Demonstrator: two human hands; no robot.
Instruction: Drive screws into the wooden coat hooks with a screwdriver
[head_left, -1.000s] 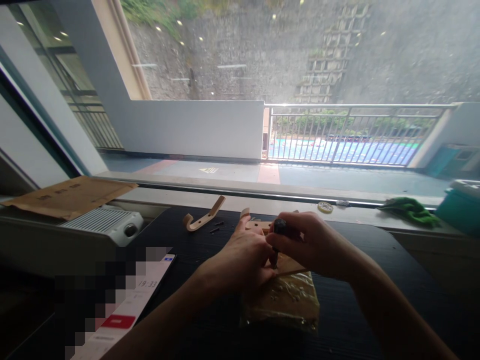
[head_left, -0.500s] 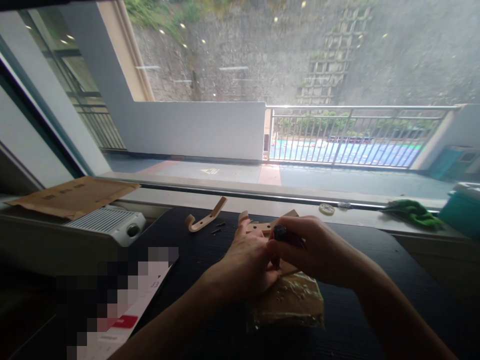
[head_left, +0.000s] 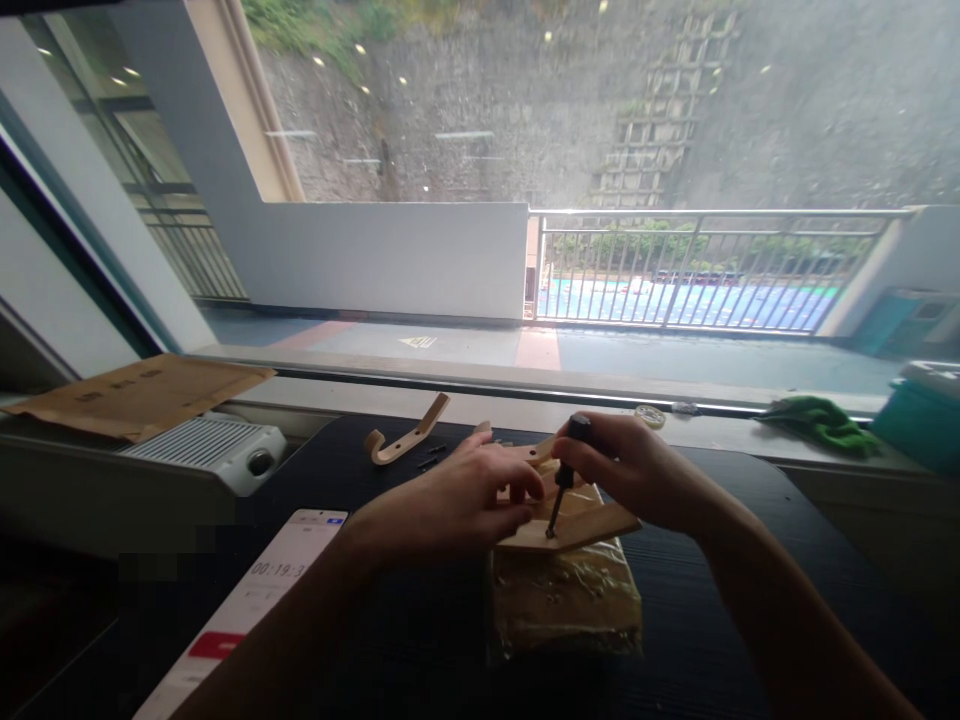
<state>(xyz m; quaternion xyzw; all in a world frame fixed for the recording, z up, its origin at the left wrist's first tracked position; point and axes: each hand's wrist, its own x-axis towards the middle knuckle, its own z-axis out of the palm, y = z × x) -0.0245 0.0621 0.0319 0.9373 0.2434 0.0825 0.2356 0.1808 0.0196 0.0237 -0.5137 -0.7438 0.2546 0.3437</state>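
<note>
L hand [head_left: 484,492] moved off driver [head_left: 565,474]; blk [head_left: 574,592] in wrap [head_left: 566,641].

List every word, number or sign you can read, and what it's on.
"00:19:3", on the phone; the left forearm cuts off the rest.
Red button on that screen: too small to read.
Brown envelope: printed marks, too blurred.
Triangle floor sign outside: too blurred.
Screwdriver and wooden piece under it: no lettering I can make out.
</note>
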